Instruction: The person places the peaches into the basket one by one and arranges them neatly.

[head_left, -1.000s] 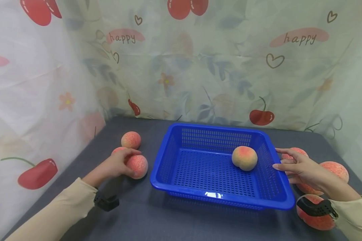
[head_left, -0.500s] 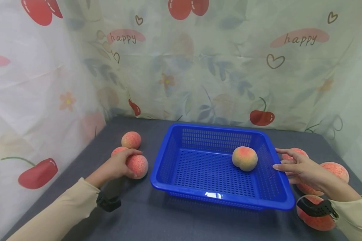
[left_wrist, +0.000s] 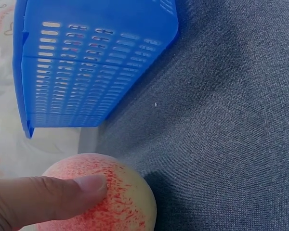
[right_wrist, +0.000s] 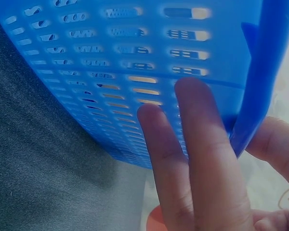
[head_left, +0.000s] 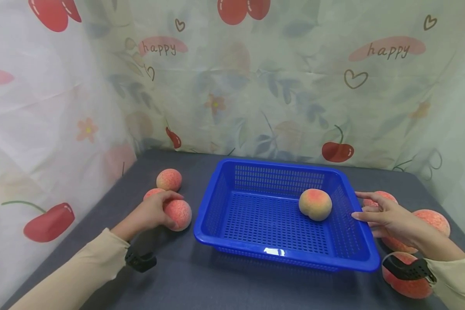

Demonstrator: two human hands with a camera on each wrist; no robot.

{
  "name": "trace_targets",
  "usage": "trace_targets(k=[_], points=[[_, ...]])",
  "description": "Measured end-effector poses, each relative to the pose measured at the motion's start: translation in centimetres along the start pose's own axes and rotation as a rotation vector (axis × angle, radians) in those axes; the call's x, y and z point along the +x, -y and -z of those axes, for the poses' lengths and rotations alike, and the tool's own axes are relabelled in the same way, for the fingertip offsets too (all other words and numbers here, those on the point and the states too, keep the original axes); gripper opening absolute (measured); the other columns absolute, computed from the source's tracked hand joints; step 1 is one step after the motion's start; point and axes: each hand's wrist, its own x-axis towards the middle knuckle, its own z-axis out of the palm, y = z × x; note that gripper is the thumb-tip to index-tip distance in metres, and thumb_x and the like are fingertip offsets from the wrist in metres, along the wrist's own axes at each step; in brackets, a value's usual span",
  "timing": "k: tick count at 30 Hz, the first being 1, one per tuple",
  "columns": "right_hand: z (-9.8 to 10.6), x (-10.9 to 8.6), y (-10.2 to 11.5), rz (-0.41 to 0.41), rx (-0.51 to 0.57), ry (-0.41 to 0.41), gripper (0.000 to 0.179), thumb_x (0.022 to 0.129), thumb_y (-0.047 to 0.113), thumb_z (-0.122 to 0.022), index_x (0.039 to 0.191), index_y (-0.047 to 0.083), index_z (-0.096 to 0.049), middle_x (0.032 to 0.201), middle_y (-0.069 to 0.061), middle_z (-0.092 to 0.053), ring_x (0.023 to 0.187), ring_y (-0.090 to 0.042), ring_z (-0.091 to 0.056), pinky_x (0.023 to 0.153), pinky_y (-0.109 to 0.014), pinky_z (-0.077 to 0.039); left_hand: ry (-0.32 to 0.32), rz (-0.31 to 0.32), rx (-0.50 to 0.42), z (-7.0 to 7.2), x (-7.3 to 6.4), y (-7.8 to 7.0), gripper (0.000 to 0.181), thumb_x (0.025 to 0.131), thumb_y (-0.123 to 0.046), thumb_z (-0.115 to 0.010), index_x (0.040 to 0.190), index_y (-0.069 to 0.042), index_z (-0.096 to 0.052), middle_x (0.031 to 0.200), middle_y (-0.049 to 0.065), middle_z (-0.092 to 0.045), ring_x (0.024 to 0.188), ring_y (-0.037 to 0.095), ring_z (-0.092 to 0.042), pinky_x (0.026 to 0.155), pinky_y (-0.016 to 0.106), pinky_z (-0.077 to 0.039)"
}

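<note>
My left hand point(head_left: 149, 213) grips a pink-and-yellow peach point(head_left: 180, 215) on the dark table, left of a blue plastic basket point(head_left: 275, 254). In the left wrist view the thumb point(left_wrist: 84, 190) presses on that peach's speckled side; the other fingers are mostly hidden. At the basket's right side my right hand point(head_left: 395, 219) holds the rim. The right wrist view has two fingers point(right_wrist: 207, 139) along the slotted outer wall and another digit beyond the rim point(right_wrist: 267, 82). One peach point(head_left: 315, 204) lies inside the basket, near its right wall.
Two more peaches, one farther back point(head_left: 169, 180) and one partly covered point(head_left: 153, 192), lie by my left hand. Several others, including a large one point(head_left: 432, 221) and one under my right wrist point(head_left: 408, 277), lie right of the basket. A printed curtain point(head_left: 255, 107) encloses the table.
My left wrist has shifted very slightly to the right, its hold on the peach unchanged. The right hand and the basket stay in place.
</note>
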Motion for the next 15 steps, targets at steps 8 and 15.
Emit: trace_targets(k=[8, 15], points=[[0.0, -0.1, 0.0, 0.002, 0.0, 0.001, 0.084, 0.101, 0.016, -0.051, 0.15, -0.003, 0.015, 0.117, -0.004, -0.062, 0.098, -0.03, -0.07, 0.08, -0.053, -0.056, -0.016, 0.036, -0.028, 0.4, 0.2, -0.1, 0.071, 0.061, -0.011, -0.089, 0.126, -0.006, -0.061, 0.122, 0.015, -0.063, 0.102, 0.027, -0.058, 0.088, 0.046, -0.051], [-0.1, 0.0, 0.1, 0.0, -0.006, -0.006, 0.084, 0.101, 0.016, -0.051, 0.15, -0.002, 0.014, 0.12, -0.007, -0.061, 0.098, -0.03, -0.07, 0.08, -0.053, -0.056, -0.009, 0.102, -0.139, 1.9, 0.3, -0.8, 0.074, 0.066, -0.017, -0.087, 0.132, -0.006, -0.055, 0.125, 0.021, -0.06, 0.105, 0.032, -0.06, 0.082, 0.038, -0.054]])
